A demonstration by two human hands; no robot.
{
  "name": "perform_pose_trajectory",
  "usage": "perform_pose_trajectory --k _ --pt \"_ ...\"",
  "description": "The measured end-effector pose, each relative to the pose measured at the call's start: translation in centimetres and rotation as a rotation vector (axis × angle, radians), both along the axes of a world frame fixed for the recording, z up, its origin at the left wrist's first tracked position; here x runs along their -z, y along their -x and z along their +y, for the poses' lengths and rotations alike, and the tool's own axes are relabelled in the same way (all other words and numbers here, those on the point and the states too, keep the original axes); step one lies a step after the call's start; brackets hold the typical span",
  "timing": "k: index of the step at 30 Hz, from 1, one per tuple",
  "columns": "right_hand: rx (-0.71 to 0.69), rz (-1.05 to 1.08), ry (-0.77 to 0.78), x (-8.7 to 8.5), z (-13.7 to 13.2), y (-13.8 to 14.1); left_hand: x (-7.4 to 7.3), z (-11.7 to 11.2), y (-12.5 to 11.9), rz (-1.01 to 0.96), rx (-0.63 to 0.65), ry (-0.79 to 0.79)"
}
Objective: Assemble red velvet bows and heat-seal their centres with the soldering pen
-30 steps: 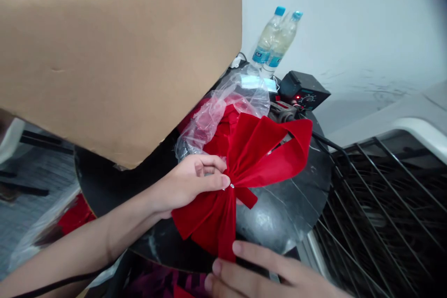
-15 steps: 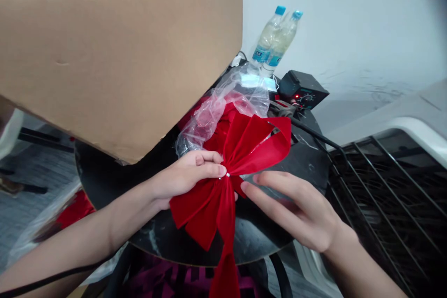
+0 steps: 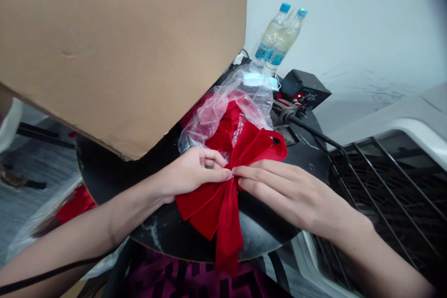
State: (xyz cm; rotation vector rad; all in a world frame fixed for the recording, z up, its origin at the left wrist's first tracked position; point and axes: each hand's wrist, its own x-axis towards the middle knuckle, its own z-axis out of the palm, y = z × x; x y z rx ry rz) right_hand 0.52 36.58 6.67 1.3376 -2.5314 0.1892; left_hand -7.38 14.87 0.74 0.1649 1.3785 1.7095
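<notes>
A red fabric bow (image 3: 226, 223) with wide loops and a long hanging tail is held over the front of a round black table (image 3: 153, 237). My left hand (image 3: 199, 172) pinches it at the gathered centre, thumb on top. From the right, my right hand (image 3: 289, 191) grips the same centre with its fingertips pressed together, close to the left thumb. A tiny shiny bit shows between the fingertips. Behind the bow lies a clear plastic bag (image 3: 206, 121) with more red fabric in it.
A large cardboard box (image 3: 122, 56) covers the table's left side. Two bottles (image 3: 275, 37), a black soldering station (image 3: 305, 91) with a lit red light and a light-blue face mask (image 3: 260, 80) stand or lie behind. A black wire rack (image 3: 394, 186) is at right.
My right hand has moved left from beside the bow and closed on its centre. The right loop is now pressed down partly behind that hand. The view has shifted slightly.
</notes>
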Motion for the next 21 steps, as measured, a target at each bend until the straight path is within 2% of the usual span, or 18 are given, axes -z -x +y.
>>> perform_pose_trajectory --k 7,13,17,21 --pt "0.047 -0.057 0.000 0.5 0.5 0.2 -0.2 -0.2 0.0 -0.020 -0.042 0.030" --pt "0.089 -0.169 0.017 0.2 -0.2 0.6 0.0 0.0 -0.1 0.098 -0.004 0.080" --pt "0.148 -0.239 -0.030 0.1 -0.7 0.9 0.2 -0.1 -0.1 0.142 -0.024 0.043" --pt "0.148 -0.291 0.005 0.4 -1.0 1.2 0.2 -0.6 -0.1 0.195 0.003 0.046"
